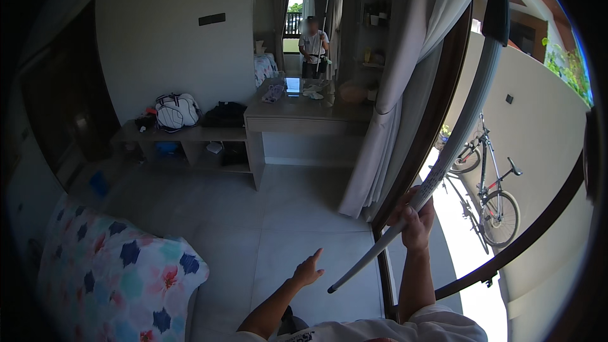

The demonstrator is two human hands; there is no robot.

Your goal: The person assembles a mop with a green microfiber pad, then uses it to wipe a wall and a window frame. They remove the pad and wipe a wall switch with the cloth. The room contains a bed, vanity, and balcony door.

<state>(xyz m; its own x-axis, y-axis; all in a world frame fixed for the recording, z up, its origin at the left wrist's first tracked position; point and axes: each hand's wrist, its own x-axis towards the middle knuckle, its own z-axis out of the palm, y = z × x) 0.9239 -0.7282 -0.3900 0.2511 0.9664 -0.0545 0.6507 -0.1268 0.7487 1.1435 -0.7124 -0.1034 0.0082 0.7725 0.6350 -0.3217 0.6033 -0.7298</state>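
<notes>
My right hand (416, 222) is wrapped around a grey telescopic pole (463, 126) on the right side of the view. The pole slants from the upper right down to a black-capped end near the middle, above the floor tiles. A black collar (495, 19) joins two of its sections, and its top end runs out of the picture. My left hand (308, 270) is held out over the floor just left of the capped end. It holds nothing, and its fingers are extended without touching the pole.
At my right stands an open window frame (430, 118) with curtains (403, 66); a bicycle (494, 185) leans outside. A bed with a floral cover (128, 275) lies left. Ahead are a desk (304, 123), a mirror (294, 23) and a low shelf holding a white bag (178, 111).
</notes>
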